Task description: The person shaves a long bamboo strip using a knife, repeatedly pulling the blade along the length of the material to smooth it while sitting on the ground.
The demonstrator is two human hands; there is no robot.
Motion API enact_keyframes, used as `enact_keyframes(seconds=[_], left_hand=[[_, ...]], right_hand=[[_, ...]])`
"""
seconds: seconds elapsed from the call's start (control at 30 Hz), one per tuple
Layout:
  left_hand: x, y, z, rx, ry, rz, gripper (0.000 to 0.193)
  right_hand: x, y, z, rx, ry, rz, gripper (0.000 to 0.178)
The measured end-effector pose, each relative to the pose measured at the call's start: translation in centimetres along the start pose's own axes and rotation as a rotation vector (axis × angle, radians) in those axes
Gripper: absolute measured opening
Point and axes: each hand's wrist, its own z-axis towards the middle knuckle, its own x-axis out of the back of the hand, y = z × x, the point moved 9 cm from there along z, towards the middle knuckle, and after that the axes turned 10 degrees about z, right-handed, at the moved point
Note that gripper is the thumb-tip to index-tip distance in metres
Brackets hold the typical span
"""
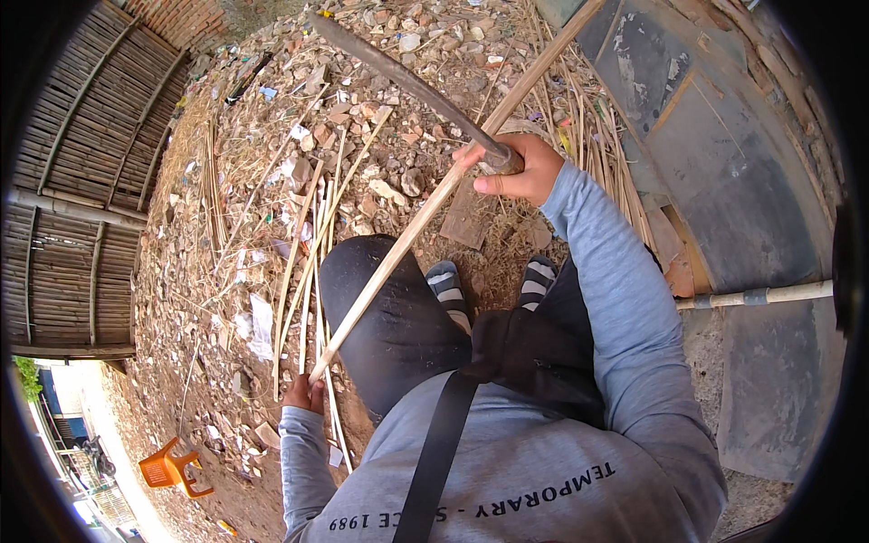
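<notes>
A long pale bamboo strip runs slantwise across my left thigh, from low left to the far upper right. My left hand is closed round its lower end. My right hand grips the handle of a machete, whose dark, worn blade points to the far left. The handle crosses over the strip, and the fingertips of that hand lie against the strip. Several thin split strips lie on the ground left of my knee.
Rubble and litter cover the ground. At the right lie dark sheets and a pole, with more strips beside them. A bamboo wall stands at the left, an orange plastic chair at lower left.
</notes>
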Motion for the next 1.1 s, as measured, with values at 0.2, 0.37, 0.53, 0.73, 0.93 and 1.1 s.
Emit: enact_keyframes(seconds=[0.2, 0.37, 0.53, 0.73, 0.93, 1.1], left_hand=[[3.8, 6.5, 0.7, -0.125, 0.207, -0.004, 0.047], [4.7, 11.4, 2.3, -0.191, 0.220, -0.049, 0.049], [5.0, 12.7, 3.1, -0.110, 0.217, -0.054, 0.043], [4.7, 12.6, 2.6, -0.046, 0.227, -0.022, 0.045], [3.4, 11.5, 2.4, -0.006, 0.210, -0.083, 0.048], [2.5, 11.0, 2.4, 0.025, 0.198, -0.127, 0.047]], right_hand=[[-0.1, 0.6, -0.5, -0.225, 0.051, 0.087, 0.033], [-1.8, 0.3, 0.0, -0.015, -0.069, 0.069, 0.034], [-2.2, -0.5, -0.1, 0.044, -0.044, -0.115, 0.036], [-2.6, -2.3, -0.9, -0.091, -0.090, -0.900, 0.035], [-1.8, -0.7, -1.5, -0.291, -0.155, -0.954, 0.032], [-1.2, -1.4, -1.1, -0.169, -0.070, -0.950, 0.033]])
